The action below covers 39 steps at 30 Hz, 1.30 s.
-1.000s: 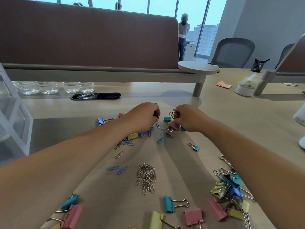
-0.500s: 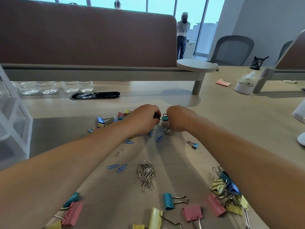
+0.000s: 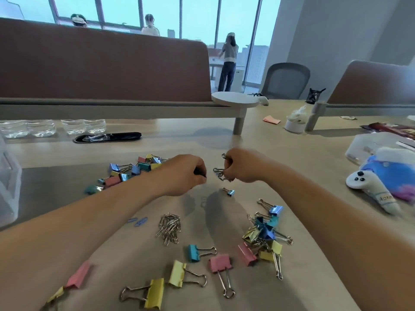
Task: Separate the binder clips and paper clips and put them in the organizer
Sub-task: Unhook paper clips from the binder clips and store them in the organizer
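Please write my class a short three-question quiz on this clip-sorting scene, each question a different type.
1. True or false: the right hand grips a bunch of binder clips.
2. Where does the silver paper clip pile lie? A) in the organizer B) on the table between the forearms C) in the left hand
3. Fill in: the lone small binder clip nearest the right hand is ____.
Key: 1 true; 2 B; 3 blue.

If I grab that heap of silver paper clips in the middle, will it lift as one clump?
Probably partly: the silver paper clips look interlaced, so some may lift in a tangle while loose ones drop. They look thin and light, likely sliding on the smooth table if pushed.
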Available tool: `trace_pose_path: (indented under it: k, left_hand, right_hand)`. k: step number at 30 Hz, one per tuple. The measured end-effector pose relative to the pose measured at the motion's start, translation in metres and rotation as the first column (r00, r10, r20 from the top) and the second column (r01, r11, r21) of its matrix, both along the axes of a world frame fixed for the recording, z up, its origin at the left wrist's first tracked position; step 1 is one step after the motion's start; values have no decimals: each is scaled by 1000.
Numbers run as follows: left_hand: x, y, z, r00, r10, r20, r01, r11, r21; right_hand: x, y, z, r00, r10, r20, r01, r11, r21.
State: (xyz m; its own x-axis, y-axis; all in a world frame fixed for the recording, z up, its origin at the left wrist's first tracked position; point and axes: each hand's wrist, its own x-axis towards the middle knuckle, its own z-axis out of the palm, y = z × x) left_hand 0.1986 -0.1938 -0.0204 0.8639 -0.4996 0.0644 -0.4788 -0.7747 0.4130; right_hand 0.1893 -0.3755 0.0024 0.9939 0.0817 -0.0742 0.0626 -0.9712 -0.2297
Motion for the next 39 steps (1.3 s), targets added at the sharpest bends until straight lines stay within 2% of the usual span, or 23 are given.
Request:
trace_pose_path:
  k: [6,9,18,22,24,31,36,39]
  left_hand:
    - [-51,-31,-7,992,-90,-88,103,983,152]
    - [-68,-40,-10,992,-102,-77,115,975,191]
    - [-92,-56,-21,991,-110,-74,118,987,112]
    - [-96,-60,-16,988,-127,-91,129,991,20]
    - [-95,-56,-10,990,-132,-49,134,990,39]
    - [-67,-33,3,997,-65,35,63,996,68]
    - [-44,-24,2,999,-29,41,26,997,70]
    - [-34,-20,0,1000,-17,23,16,998,61]
  right_hand:
    - [-51,-9,-9,997,72,-39,-76,990,-122]
    - [-61,-14,-16,996,90,-25,-93,978,-188]
    - [-78,-28,-22,995,69,-71,-83,970,-228]
    - [-77,-41,-15,988,36,-148,-57,988,-143]
    - [-77,-44,-9,988,30,-151,-45,995,-94]
    - [-64,-35,-2,999,-12,47,17,993,-117]
    - [-54,-14,-13,994,88,-64,-100,975,-200]
    - [-44,-12,-18,991,94,-97,-109,981,-159]
